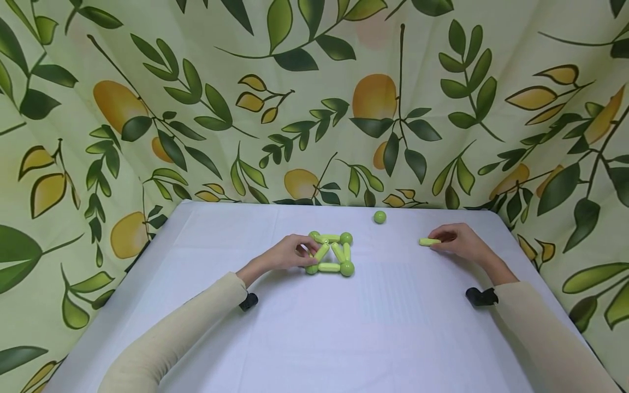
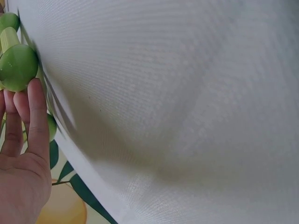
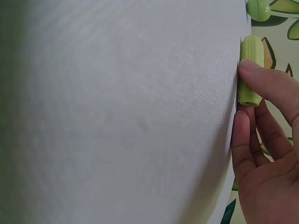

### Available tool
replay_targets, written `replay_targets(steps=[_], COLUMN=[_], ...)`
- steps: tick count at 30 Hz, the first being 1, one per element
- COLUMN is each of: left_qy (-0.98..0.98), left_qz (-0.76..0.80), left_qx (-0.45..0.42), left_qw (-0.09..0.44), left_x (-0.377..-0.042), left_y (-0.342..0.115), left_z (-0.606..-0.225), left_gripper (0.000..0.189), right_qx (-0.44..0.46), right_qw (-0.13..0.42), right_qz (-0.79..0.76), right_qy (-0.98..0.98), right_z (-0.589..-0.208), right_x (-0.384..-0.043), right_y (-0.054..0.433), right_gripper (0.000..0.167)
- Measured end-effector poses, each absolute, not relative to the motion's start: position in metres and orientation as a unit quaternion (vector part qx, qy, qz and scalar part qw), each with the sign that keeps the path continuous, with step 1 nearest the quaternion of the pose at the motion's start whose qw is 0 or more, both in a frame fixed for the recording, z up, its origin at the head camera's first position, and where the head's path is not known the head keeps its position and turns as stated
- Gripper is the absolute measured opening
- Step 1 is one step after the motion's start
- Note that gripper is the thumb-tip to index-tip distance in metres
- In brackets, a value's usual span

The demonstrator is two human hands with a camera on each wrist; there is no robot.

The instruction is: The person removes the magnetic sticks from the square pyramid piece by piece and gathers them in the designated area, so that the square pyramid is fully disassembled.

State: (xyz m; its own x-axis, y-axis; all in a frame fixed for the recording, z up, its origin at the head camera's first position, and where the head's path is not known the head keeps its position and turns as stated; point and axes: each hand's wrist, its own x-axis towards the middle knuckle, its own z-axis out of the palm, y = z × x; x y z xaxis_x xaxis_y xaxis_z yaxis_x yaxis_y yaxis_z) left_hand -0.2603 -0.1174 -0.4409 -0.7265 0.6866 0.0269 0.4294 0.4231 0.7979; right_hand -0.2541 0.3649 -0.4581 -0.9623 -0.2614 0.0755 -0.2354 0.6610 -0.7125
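A square ball-and-rod frame (image 1: 329,267) lies on the table, made of green balls and light green building rods. Two slanting rods rise inside it to a small joint near the back. My left hand (image 1: 294,252) holds the frame at its left side, its fingers hiding part of that side. In the left wrist view, the fingertips touch a green ball (image 2: 18,67). Well to the right, my right hand (image 1: 459,242) pinches a loose light green building rod (image 1: 429,242). That same rod (image 3: 251,70) has the thumb across it in the right wrist view.
One loose green ball (image 1: 380,217) sits near the table's back edge, between the frame and my right hand. A white cloth covers the table (image 1: 319,333). Leaf-and-fruit patterned curtain (image 1: 314,109) hangs behind and on both sides.
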Motion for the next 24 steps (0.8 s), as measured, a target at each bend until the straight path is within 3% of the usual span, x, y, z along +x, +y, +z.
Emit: replay_targets(steps=[9,18,24], left_qy=[0.830,0.825,0.824], left_qz=[0.417,0.422,0.422], left_qx=[0.337,0.346,0.349], left_qw=[0.153,0.150,0.147], left_x=[-0.259,-0.260,-0.261], left_y=[-0.117,-0.117,-0.118], left_z=[-0.439,-0.440,-0.443], left_gripper=[0.023,0.023,0.021], right_qx=[-0.143,-0.124,-0.139], right_qw=[0.012,-0.026,-0.049], right_qz=[-0.397,-0.392,-0.430], right_qy=[0.906,0.911,0.891], right_z=[-0.459,-0.450,-0.447], right_x=[-0.254,-0.247,-0.245], right_y=[0.367,0.370,0.364], right_gripper=[0.024,0.034,0.031])
